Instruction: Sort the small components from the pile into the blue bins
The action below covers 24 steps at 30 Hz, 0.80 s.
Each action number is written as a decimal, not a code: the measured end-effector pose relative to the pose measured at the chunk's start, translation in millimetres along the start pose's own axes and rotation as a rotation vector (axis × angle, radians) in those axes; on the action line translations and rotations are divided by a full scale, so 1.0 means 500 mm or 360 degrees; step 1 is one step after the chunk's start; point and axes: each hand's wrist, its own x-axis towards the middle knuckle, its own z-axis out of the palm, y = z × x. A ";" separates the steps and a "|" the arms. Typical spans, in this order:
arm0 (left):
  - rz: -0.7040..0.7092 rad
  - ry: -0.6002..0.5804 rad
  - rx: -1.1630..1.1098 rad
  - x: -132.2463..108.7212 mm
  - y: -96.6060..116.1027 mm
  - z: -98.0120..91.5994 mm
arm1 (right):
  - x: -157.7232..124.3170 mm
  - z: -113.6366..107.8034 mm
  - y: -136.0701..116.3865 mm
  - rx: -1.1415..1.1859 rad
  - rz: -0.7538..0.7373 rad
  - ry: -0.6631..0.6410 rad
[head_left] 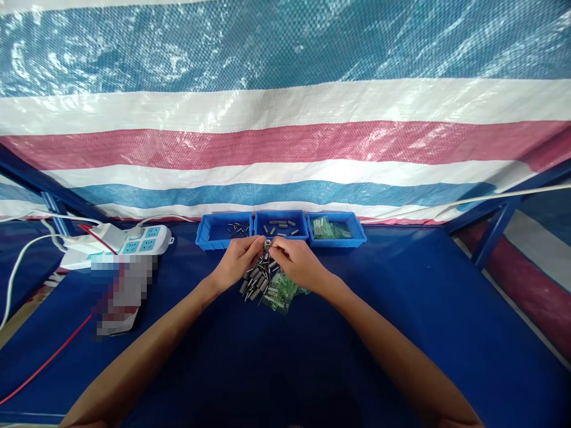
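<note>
My left hand point(236, 260) and my right hand point(298, 261) meet above a heap of small dark cylindrical parts point(256, 280) on the blue table point(401, 309). Both hands pinch a small grey part point(267, 244) between their fingertips. A pile of small green pieces point(281, 293) lies just under my right hand. Behind the hands stand three blue trays: the left tray point(214, 229) holds thin dark pins, the middle tray point(294, 233) holds dark cylinders, the right tray point(354, 232) holds green pieces.
A white power strip point(147, 239) with white cables and a red wire lies at the left. A blurred-out object point(120, 294) sits beside it. A striped blue, white and red tarp point(285, 137) hangs behind the table. Blue metal frame bars point(495, 235) stand at the right.
</note>
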 end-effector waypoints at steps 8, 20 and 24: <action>0.0027 -0.0021 0.0034 -0.001 0.011 0.007 | 0.002 0.004 0.004 0.0050 0.0039 -0.0008; 0.0115 0.0252 -0.0099 -0.001 -0.001 -0.002 | 0.010 -0.006 0.025 0.0739 0.0272 0.0213; 0.0189 0.0309 -0.0003 -0.002 0.002 -0.009 | 0.010 -0.006 0.031 0.0905 0.0261 0.0230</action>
